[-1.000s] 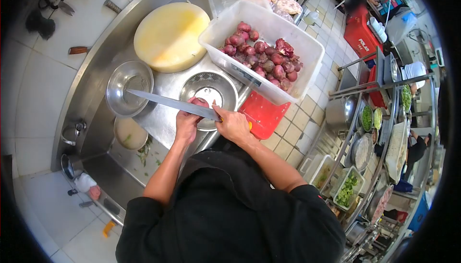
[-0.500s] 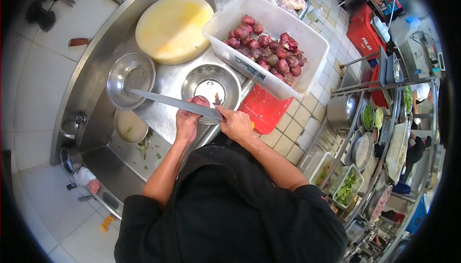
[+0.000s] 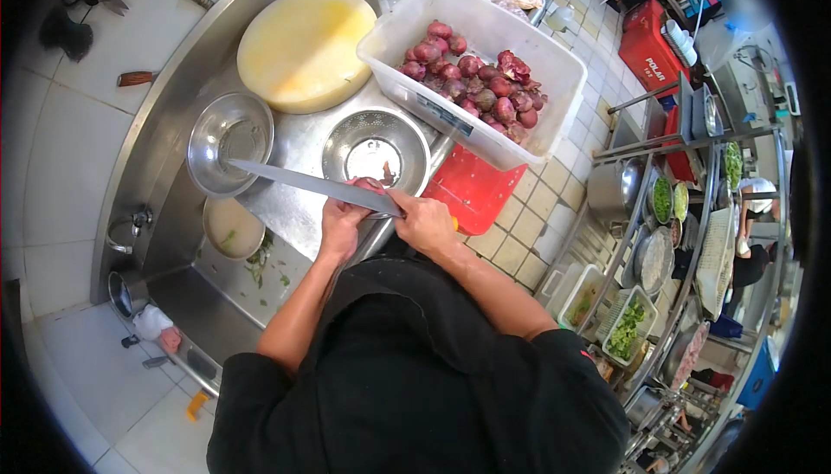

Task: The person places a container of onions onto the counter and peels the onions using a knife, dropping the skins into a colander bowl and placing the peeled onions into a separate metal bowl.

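Note:
A red onion (image 3: pixel 369 184) is held by my left hand (image 3: pixel 341 226), its fingers closed round the lower side. My right hand (image 3: pixel 423 222) grips a long knife (image 3: pixel 299 181) near the handle, and the blade crosses the onion and points left. Beneath and beyond them sits a perforated metal colander (image 3: pixel 336 147) with a piece of dark skin (image 3: pixel 386 171) inside. The knife's tip lies over a metal bowl (image 3: pixel 206 141) at the left. Several red onions (image 3: pixel 468 65) lie in a clear plastic bin (image 3: pixel 554 84) at the upper right.
A thick round yellowish board (image 3: pixel 303 48) stands behind the bowls. A red board (image 3: pixel 472 193) lies under the bin's near edge. In the sink (image 3: pixel 195 301) are a pot of cloudy liquid (image 3: pixel 234 228) and green scraps (image 3: pixel 258 263). Shelves with food trays and other people are at the right.
The onion has shifted and turned slightly under the blade. Both hands keep their holds. The surroundings have shifted a little in view.

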`<action>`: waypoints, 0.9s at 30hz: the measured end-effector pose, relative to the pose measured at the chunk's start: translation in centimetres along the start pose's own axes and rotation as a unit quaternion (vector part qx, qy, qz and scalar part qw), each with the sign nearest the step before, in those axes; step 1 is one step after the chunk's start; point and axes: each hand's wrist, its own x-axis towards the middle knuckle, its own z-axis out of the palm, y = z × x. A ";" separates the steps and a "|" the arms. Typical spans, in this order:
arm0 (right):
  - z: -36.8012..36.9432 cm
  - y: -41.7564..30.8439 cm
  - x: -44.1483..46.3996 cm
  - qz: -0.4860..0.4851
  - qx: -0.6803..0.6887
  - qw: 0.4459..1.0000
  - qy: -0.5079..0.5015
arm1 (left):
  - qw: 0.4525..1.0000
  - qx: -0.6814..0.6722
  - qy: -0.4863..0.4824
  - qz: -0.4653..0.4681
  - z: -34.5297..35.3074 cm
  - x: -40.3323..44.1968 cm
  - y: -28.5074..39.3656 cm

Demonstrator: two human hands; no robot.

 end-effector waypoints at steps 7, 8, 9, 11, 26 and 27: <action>0.6 0.7 -0.3 0.013 0.000 1.000 -0.018 | 0.999 -0.033 -0.012 -0.039 0.8 -1.5 1.9; 0.7 0.8 -0.5 0.014 0.003 1.000 -0.021 | 0.999 -0.028 -0.018 -0.035 0.6 -1.7 1.8; 0.8 0.9 -0.8 0.016 0.006 1.000 -0.022 | 0.999 -0.022 -0.026 -0.031 0.5 -1.9 1.7; 1.3 1.9 -1.3 0.012 -0.010 1.000 -0.004 | 0.999 -0.027 -0.028 -0.030 0.3 -2.1 1.7; -3.2 0.0 -0.5 0.131 0.083 0.981 -0.120 | 0.990 0.134 -0.044 -0.010 -2.0 0.9 2.7; -3.2 -0.1 -1.0 0.126 0.077 0.983 -0.111 | 0.989 0.141 -0.038 0.026 -1.8 1.0 2.9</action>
